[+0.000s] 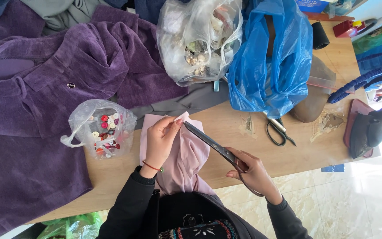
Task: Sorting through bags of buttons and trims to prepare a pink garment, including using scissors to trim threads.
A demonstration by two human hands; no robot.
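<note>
The left hand (pixel 160 141) pinches the upper edge of a piece of pale pink fabric (pixel 186 159), thumb and fingers closed on a small folded corner that lifts off the table. The right hand (pixel 250 170) grips the handles of long tailor's scissors (pixel 213 145), fingers through the loops; the blades look nearly closed and the tips meet the pink fabric just beside the left fingertips. The fabric lies at the near edge of the wooden table (pixel 244 150) and hangs down over it toward the person's dark top.

Just left of the left hand sits a small clear plastic bag of coloured buttons (pixel 102 128), resting partly on a purple velvety garment (pixel 45 88) that covers the left of the table. Beyond the hands stands a larger clear bag (pixel 197 40) of mixed small items, and next to it a blue plastic bag (pixel 270 62). A second, smaller pair of scissors (pixel 279 130) lies on the bare wood to the right, well apart from the hands. At the far right edge rests a dark clothes iron (pixel 370 128).
</note>
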